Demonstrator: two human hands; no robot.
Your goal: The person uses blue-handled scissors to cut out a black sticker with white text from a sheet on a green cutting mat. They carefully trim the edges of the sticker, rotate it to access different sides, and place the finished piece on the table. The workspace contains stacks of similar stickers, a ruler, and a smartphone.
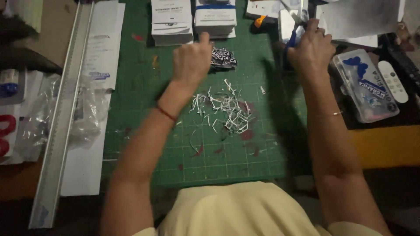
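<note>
- Green, gridded cutting mat [144, 87] covers the middle of a dim work table, with a yellow garment at the bottom edge of the view.
- Long metal ruler [61, 118] lies along the left side, its long axis running from the far edge toward the person, slightly slanted; white paper sheets [98, 57] and crumpled clear plastic [85, 113] sit just beside it.
- Two stacks of white cards [192, 19] stand at the far edge of the mat.
- Clear plastic case [365, 85] with blue marks lies right of the mat, a white remote [393, 81] just beside it.
- Right hand [311, 50] is closed around blue-handled scissors [297, 26]; the blades point away from the person, toward the far edge, long axis nearly upright in the view (handles mostly hidden by the fingers).
- Left hand [191, 61] is raised over the mat, fingers curled in loosely; whether it pinches anything I cannot tell.
- Small pile of dark printed stickers [224, 57] lies just right of the left hand, between the two hands.
- Thin white paper trimmings [227, 109] are scattered on the mat, nearer the person than both hands.
</note>
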